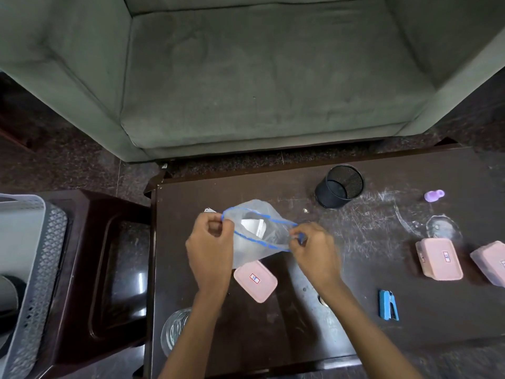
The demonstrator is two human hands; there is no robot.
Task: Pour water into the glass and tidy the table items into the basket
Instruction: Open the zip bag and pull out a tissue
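Observation:
A clear zip bag point(255, 231) with a blue seal strip hangs over the dark table point(382, 269), its mouth pulled apart with something white inside. My left hand point(211, 247) pinches the bag's left end and my right hand point(314, 247) pinches its right end. Below the bag lies a pink lidded box point(255, 281). A drinking glass point(175, 330) stands at the table's near left corner, partly behind my left forearm. The grey lattice basket point(35, 269) sits at the far left on a dark stool.
On the table stand a black mesh pen cup point(338, 188), a small purple object point(434, 195), a round clear lid point(444, 228), two more pink boxes point(440, 259) point(492, 262) and a blue stapler point(388, 305). A grey-green sofa point(259, 72) fills the space beyond.

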